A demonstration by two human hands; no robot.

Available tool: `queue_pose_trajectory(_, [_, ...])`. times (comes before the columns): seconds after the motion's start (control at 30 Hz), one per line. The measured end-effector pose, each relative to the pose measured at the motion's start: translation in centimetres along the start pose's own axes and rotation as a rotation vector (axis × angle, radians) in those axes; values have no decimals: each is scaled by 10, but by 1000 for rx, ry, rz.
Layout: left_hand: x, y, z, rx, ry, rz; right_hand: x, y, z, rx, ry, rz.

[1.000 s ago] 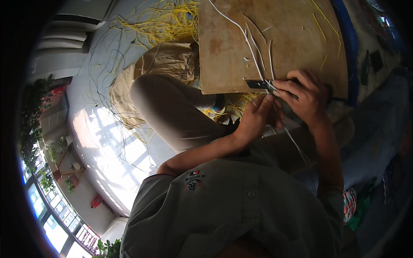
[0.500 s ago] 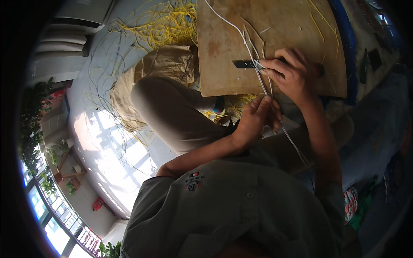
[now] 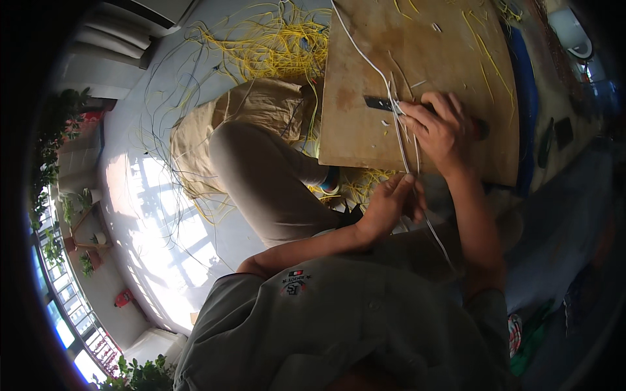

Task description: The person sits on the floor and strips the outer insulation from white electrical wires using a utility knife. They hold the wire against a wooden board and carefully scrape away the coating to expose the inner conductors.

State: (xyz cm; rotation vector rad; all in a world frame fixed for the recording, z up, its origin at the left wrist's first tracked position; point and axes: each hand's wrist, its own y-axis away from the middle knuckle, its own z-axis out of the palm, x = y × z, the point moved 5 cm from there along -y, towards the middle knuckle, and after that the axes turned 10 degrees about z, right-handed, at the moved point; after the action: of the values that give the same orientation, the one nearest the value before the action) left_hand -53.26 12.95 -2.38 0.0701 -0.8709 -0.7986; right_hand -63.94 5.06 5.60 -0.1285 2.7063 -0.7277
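A pale white cable [image 3: 360, 51] runs from the far edge of a wooden board [image 3: 352, 133] down toward my lap. Below the board's near edge, my left hand [image 3: 394, 203] grips the cable between thumb and fingers. My right hand [image 3: 447, 127] is over the board, thumb and fingertips pinched on the cable beside a dark flat blade [image 3: 376, 103]. The blade lies crosswise under the cable, partly covered by my right hand; a dark end [image 3: 480, 128] shows beyond that hand. Thin loose strands [image 3: 399, 70] lie close to the blade.
Small white scraps [image 3: 436, 27] and yellow wire pieces [image 3: 484, 52] are scattered on the board. A tangled heap of yellow wire [image 3: 280, 45] covers the floor at far left. A tan sack [image 3: 244, 104] lies beside my bent knee [image 3: 244, 156]. Potted plants stand along the left.
The view has shifted, so the board sits lower and slightly right in the picture. Both hands keep their hold on the cable, with little visible movement relative to the blade.
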Motion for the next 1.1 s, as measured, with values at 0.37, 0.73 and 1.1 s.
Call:
queue_pose_trajectory(0.37, [-2,0,2,0,31,4,7,-10,12,0,-36,39])
queue_pose_trajectory(0.73, [-3,1,2,-14,42,-15,22,-53,36,-66,-111,-2])
queue_pose_trajectory(1.1, [-8,17,12,-188,-54,-129,5,4,-2,-126,-130,10])
